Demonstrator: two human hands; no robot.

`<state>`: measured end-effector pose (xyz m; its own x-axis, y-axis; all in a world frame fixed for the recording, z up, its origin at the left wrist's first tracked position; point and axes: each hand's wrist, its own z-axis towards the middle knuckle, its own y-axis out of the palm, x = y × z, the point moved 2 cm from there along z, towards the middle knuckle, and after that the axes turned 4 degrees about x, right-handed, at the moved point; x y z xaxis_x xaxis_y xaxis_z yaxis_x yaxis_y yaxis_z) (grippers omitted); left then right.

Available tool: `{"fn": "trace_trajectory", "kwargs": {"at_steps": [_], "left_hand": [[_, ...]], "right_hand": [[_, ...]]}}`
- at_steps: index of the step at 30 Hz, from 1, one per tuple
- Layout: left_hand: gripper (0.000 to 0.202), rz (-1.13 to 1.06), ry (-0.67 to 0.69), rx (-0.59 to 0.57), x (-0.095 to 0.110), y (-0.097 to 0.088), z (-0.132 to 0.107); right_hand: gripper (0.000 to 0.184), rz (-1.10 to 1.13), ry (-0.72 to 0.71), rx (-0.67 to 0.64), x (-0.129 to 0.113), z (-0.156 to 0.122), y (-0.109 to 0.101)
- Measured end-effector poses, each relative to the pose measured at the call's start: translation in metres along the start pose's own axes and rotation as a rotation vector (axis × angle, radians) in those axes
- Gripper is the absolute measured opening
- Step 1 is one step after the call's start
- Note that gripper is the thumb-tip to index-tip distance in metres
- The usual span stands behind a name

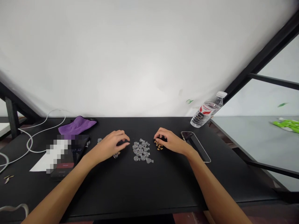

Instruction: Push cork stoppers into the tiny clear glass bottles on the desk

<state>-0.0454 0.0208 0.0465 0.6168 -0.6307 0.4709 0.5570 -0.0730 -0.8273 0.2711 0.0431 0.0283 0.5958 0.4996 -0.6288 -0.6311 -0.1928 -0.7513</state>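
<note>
A cluster of several tiny clear glass bottles [141,151] lies in the middle of the black table [130,186]. Just right of it sits a small pile of brown cork stoppers [159,146]. My right hand [169,140] rests over the corks, fingers curled and pinched at the pile; what they hold is hidden. My left hand [114,142] lies left of the bottles, fingers curled down toward the table, with one more clear bottle [116,155] under its heel.
A phone [195,145] lies right of my right hand, a tilted water bottle [207,110] behind it. On the left are a purple cloth [77,125], a dark device with a display [67,158], white paper and a white cable [35,137]. A grey table [257,140] adjoins on the right.
</note>
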Motion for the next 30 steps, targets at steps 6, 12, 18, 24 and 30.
{"fn": "trace_trajectory", "kwargs": {"at_steps": [6,12,18,24,30], "left_hand": [[0.026,-0.010,-0.250,-0.187,-0.037,-0.022,-0.007],[0.029,-0.046,-0.297,-0.311,-0.045,-0.027,-0.014],[0.025,-0.084,-0.301,-0.305,-0.041,-0.021,-0.011],[0.033,-0.119,-0.315,-0.289,-0.035,-0.019,-0.010],[0.018,-0.064,-0.248,-0.308,-0.041,-0.020,-0.014]], "right_hand": [[0.015,0.010,0.011,0.026,-0.001,0.001,0.001],[0.014,0.003,0.009,0.032,0.001,0.001,0.000],[0.012,-0.006,0.004,0.025,0.002,0.001,0.002],[0.014,-0.006,-0.001,0.031,0.003,0.003,0.005],[0.014,-0.015,0.015,0.019,0.004,0.003,0.005]]}}
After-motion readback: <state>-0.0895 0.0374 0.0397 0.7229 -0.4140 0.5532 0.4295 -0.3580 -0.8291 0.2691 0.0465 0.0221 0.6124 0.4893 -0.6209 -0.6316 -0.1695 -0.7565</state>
